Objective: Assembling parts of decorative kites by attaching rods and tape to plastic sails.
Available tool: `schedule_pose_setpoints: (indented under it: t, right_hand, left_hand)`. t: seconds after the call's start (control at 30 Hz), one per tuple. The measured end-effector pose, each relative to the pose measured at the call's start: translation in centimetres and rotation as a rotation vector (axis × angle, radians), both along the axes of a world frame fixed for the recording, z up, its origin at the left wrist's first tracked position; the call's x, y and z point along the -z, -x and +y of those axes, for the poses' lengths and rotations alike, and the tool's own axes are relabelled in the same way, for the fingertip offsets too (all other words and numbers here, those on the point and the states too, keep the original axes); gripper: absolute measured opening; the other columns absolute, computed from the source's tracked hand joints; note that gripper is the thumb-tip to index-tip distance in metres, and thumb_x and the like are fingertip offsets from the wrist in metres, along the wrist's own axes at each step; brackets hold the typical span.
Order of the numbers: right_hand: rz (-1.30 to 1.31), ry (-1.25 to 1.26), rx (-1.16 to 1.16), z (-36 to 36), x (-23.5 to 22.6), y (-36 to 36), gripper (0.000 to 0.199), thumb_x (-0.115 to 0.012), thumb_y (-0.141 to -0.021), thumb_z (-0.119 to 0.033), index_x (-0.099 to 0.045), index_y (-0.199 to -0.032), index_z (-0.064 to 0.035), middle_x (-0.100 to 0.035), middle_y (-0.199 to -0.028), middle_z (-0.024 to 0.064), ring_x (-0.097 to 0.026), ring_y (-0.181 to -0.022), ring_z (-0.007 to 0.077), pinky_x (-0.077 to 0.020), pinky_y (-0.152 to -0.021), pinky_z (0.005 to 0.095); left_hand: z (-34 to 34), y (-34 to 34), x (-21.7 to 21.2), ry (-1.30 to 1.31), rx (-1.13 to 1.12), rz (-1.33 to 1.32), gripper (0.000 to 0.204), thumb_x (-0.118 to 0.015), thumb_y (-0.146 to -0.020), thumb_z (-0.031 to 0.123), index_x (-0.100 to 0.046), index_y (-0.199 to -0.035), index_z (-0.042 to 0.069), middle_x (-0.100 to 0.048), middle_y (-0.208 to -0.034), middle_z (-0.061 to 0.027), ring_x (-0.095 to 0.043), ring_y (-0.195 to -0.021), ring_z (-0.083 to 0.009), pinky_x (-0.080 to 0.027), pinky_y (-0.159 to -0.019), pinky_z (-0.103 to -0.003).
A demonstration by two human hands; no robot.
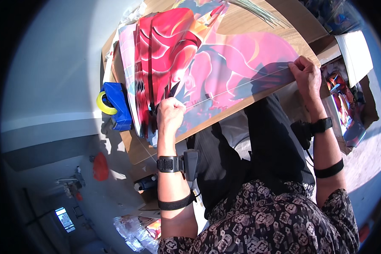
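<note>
A thin, pale, straight strip point(235, 87) runs along the near side of a pink, grey and red printed sheet point(228, 59) spread over the wooden table point(237, 26). Whether it is tape or a slim rod I cannot tell. My left hand point(170, 115) is closed at its left end, knuckles up, beside a bundle of folded red printed sheets point(169, 38). At the other end, near the table's right edge, my right hand point(307, 78) pinches the strip between thumb and fingers. The shadow of my right hand falls across the sheet.
On the left edge stands a blue tape dispenser point(119, 106) with a yellow roll point(106, 104). Several thin sticks point(258, 12) lie at the far side. An open cardboard box point(370, 95) with colourful packets is at right. Crumpled clear plastic point(131, 233) lies at lower left.
</note>
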State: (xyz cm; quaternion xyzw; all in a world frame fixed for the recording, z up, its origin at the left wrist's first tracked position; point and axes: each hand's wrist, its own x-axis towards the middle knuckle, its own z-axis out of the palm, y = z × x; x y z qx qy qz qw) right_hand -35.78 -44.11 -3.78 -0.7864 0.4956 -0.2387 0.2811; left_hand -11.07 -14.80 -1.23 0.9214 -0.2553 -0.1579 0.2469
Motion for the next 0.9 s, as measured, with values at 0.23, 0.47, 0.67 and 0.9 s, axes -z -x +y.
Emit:
schedule_pose_setpoints:
  t: [0.23,0.47,0.67,0.9]
  right_hand:
    - [0.004,0.005,-0.005,-0.1,0.0,0.1,0.02,-0.068,-0.077,-0.025,-0.063,-0.081,-0.0056,-0.061,-0.076,0.009,-0.061,-0.072,0.0226,-0.047,-0.066,0.0356]
    - [-0.027,0.011,-0.006,0.0,0.1,0.0,0.02,-0.068,-0.078,-0.025,-0.063,-0.08,-0.0056,-0.061,-0.075,0.0084,-0.061,-0.071,0.022,-0.0468,-0.065,0.0351]
    - [0.007,-0.026,-0.007,-0.1,0.0,-0.1,0.02,-0.068,-0.078,-0.025,-0.063,-0.08,-0.0056,-0.061,-0.075,0.0083,-0.061,-0.071,0.0217,-0.0468,-0.065,0.0349]
    - [0.035,0.001,-0.006,-0.4,0.2,0.1,0.021,-0.069,-0.078,-0.026,-0.064,-0.081,-0.0062,-0.063,-0.08,0.0088,-0.062,-0.076,0.023,-0.0472,-0.068,0.0366]
  left_hand:
    - [-0.1,0.3,0.2,-0.052,-0.015,0.002,0.007,-0.062,-0.068,0.007,-0.068,-0.068,0.004,-0.065,-0.067,-0.014,-0.066,-0.066,-0.0259,-0.049,-0.064,-0.035]
    - [0.5,0.5,1.0,-0.017,0.011,-0.026,0.005,-0.063,-0.069,0.007,-0.067,-0.067,0.005,-0.066,-0.069,-0.0136,-0.066,-0.069,-0.0276,-0.05,-0.065,-0.036]
    - [0.4,0.9,1.1,0.037,0.006,-0.063,0.002,-0.064,-0.069,0.004,-0.066,-0.068,0.004,-0.065,-0.069,-0.0141,-0.066,-0.069,-0.0277,-0.05,-0.064,-0.036]
    - [1.3,1.6,2.4,0.112,-0.091,-0.161,0.011,-0.067,-0.076,0.006,-0.065,-0.086,0.004,-0.068,-0.082,-0.0151,-0.066,-0.077,-0.0262,-0.049,-0.068,-0.036]
